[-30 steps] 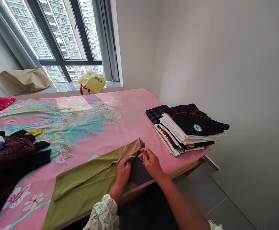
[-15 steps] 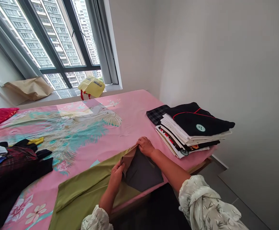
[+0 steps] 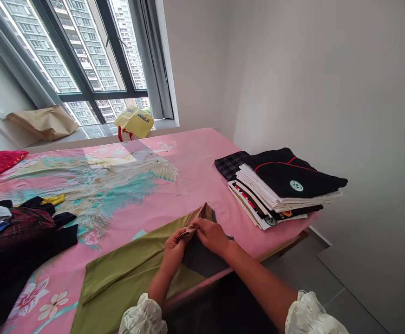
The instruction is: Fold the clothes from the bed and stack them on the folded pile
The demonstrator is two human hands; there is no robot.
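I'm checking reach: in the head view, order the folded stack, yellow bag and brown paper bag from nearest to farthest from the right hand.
1. Folded stack: right of the right hand.
2. Yellow bag: ahead, by the window.
3. Brown paper bag: farther left.

The left hand [image 3: 173, 249] and right hand [image 3: 213, 237] are bare. The left sleeve [image 3: 143, 317] and right sleeve [image 3: 312, 315] are off-white, with faint dark sprigs and puffed, gathered ends.
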